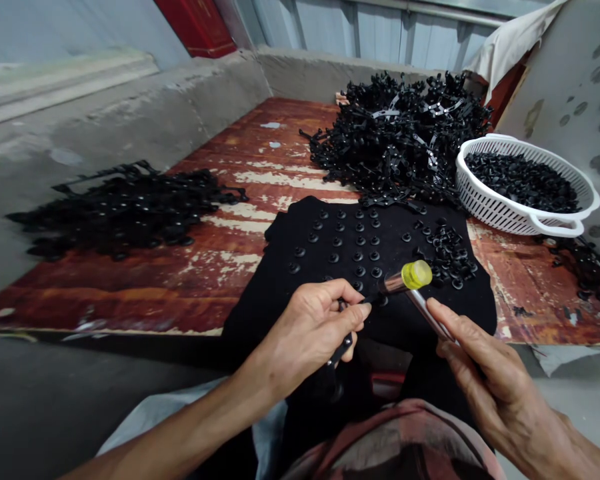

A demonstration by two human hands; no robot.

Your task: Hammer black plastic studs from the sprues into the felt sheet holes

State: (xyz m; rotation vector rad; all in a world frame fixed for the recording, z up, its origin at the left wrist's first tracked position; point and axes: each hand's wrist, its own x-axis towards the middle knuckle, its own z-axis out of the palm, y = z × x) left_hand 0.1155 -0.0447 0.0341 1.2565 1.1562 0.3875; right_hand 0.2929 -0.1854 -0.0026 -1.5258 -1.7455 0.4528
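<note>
My left hand (313, 330) pinches a thin black plastic strip (341, 349) at the near edge of a black mat (305, 267) dotted with small black caps. My right hand (485, 370) grips the metal handle of a small hammer (413, 280) with a yellow head. The hammer head hovers just above the strip's far end, close to my left fingertips. A loose cluster of black caps (447, 257) lies on the mat to the right of the hammer.
A big heap of black strips (400, 137) sits at the back, a flatter pile (125, 210) lies at the left. A white basket (520, 217) full of black caps stands at the right. All rest on a worn red board (205, 267).
</note>
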